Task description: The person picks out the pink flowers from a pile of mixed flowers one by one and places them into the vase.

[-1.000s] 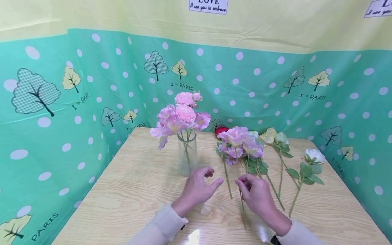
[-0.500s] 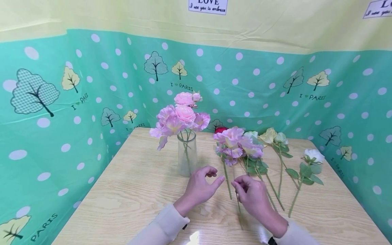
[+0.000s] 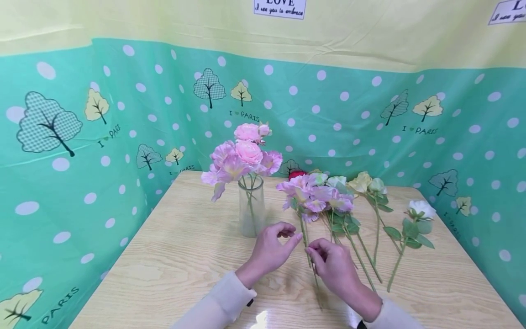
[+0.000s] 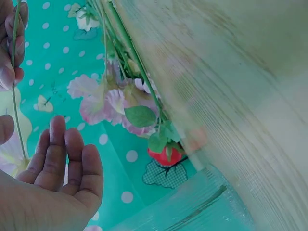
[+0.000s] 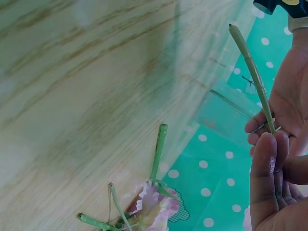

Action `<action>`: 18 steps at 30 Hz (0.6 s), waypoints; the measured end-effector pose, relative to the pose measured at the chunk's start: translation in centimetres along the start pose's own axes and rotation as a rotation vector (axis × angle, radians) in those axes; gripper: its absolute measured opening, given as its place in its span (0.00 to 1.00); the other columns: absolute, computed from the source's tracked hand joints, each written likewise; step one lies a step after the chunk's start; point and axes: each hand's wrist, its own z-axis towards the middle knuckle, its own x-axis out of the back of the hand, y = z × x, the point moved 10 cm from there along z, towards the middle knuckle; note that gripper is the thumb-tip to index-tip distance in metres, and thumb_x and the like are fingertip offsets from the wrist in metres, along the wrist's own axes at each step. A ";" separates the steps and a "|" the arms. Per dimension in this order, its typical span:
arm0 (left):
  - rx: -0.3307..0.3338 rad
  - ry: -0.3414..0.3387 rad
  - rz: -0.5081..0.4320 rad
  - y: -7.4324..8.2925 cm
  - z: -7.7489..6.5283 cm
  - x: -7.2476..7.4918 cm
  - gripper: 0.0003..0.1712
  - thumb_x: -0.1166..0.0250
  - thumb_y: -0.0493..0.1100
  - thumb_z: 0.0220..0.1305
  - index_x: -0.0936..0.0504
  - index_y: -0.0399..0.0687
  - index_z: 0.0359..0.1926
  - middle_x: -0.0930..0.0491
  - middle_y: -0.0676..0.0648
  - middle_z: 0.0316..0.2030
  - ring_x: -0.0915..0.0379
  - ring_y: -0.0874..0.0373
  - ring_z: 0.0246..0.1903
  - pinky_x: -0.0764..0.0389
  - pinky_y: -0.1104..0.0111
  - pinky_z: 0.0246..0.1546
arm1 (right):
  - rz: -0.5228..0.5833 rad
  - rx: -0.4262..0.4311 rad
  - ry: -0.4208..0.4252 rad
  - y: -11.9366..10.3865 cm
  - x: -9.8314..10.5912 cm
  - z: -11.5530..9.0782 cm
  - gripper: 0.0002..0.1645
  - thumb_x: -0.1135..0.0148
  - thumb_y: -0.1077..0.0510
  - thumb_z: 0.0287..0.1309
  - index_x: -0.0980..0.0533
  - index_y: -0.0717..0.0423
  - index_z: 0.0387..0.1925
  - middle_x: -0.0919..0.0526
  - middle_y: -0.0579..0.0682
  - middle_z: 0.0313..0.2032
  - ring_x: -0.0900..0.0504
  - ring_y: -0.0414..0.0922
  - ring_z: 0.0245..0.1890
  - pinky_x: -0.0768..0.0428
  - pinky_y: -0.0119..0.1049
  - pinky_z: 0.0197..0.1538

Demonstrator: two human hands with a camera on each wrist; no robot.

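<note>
My right hand [image 3: 334, 268] pinches the thin green stem [image 5: 254, 72] of a lilac ruffled artificial flower [image 3: 299, 188]. In the right wrist view the stem's lower end sticks out past the fingertips. My left hand [image 3: 269, 249], fingers loosely bent and holding nothing, hovers close to that stem. Just behind the left hand, a clear glass vase [image 3: 251, 217] stands upright. It holds pink round blooms [image 3: 249, 151] and lilac flowers [image 3: 225, 167], their stems showing through the glass.
More flowers lie to the right: a lilac one [image 3: 341, 201], a yellow rose [image 3: 360, 182] and a white rose [image 3: 422, 209]. A red rose [image 4: 166, 155] lies at the back. Patterned cloth [image 3: 345, 123] hangs around the wooden table [image 3: 164, 256].
My right hand has moved left, carrying the lilac flower's head leftward toward the vase. The left hand has shifted slightly right and stays unclosed. Vase and other flowers have stayed put.
</note>
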 end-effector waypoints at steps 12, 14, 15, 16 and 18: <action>-0.010 -0.001 -0.073 0.9 0.8 -0.6 0.09 0.37 0.52 0.63 0.17 0.54 0.37 0.20 0.61 0.29 0.24 0.67 0.31 0.20 0.62 0.38 | 0.011 0.043 -0.011 -0.5 -0.4 -0.2 0.06 0.33 0.67 0.53 0.20 0.54 0.27 0.23 0.38 0.15 0.31 0.26 0.09 0.32 0.22 0.11; -0.007 0.006 -0.083 1.0 0.9 -0.5 0.08 0.37 0.50 0.64 0.17 0.54 0.36 0.20 0.61 0.29 0.24 0.67 0.30 0.20 0.64 0.38 | 0.015 0.054 -0.010 -0.6 -0.4 -0.2 0.07 0.32 0.68 0.52 0.20 0.55 0.27 0.23 0.36 0.15 0.31 0.26 0.09 0.31 0.22 0.12; -0.007 0.011 -0.089 1.0 0.9 -0.5 0.07 0.36 0.49 0.64 0.16 0.54 0.36 0.19 0.61 0.28 0.24 0.67 0.30 0.20 0.65 0.38 | 0.016 0.058 -0.010 -0.7 -0.5 -0.2 0.07 0.32 0.68 0.51 0.20 0.55 0.27 0.24 0.35 0.15 0.31 0.25 0.09 0.31 0.21 0.12; -0.008 0.017 -0.093 1.0 0.9 -0.5 0.07 0.36 0.49 0.64 0.16 0.53 0.36 0.19 0.60 0.28 0.25 0.67 0.30 0.20 0.66 0.37 | 0.017 0.061 -0.011 -0.7 -0.5 -0.2 0.07 0.32 0.68 0.51 0.20 0.55 0.27 0.24 0.35 0.15 0.31 0.25 0.09 0.31 0.21 0.12; -0.012 0.026 -0.102 1.1 1.0 -0.4 0.06 0.36 0.47 0.64 0.16 0.51 0.36 0.19 0.59 0.27 0.25 0.67 0.29 0.21 0.69 0.36 | 0.018 0.062 -0.015 -0.8 -0.6 -0.3 0.06 0.32 0.69 0.51 0.20 0.56 0.27 0.24 0.35 0.15 0.31 0.25 0.09 0.31 0.21 0.12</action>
